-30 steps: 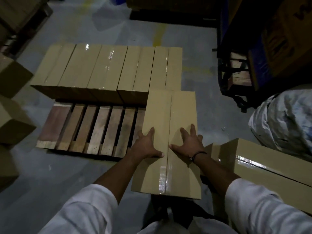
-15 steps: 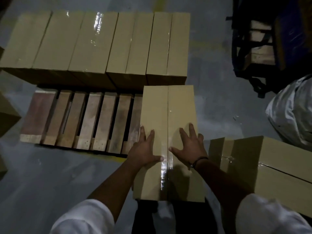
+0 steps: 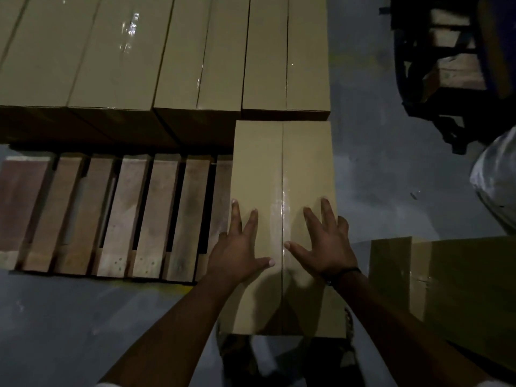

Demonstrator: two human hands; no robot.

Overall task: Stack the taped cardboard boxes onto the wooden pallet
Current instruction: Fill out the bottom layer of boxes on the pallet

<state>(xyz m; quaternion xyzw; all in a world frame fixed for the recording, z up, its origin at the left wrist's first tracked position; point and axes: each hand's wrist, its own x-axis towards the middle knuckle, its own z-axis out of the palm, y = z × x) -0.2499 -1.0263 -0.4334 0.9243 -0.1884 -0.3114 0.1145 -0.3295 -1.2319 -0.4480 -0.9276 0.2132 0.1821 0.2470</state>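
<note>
Box [image 3: 282,177]: pallet [image 3: 111,213] right end, near end seems overhanging. Left hand [image 3: 240,252], right hand [image 3: 325,250]: spread flat on top, gripping nothing. Push evenly, flush to far row [image 3: 195,51].

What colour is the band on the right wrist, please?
The band is black, in the head view.

Left hand [image 3: 240,251] and right hand [image 3: 326,247] are both bare. A thin dark wristband [image 3: 345,274] sits on the wrist just behind the right hand. The forearms [image 3: 173,317] are bare well back from the hands. Far behind the left hand, a sliver of white sleeve [image 3: 106,384] shows at the frame edge. Dark footwear [image 3: 240,356] is between the forearms, its detail too dim to tell.
</note>
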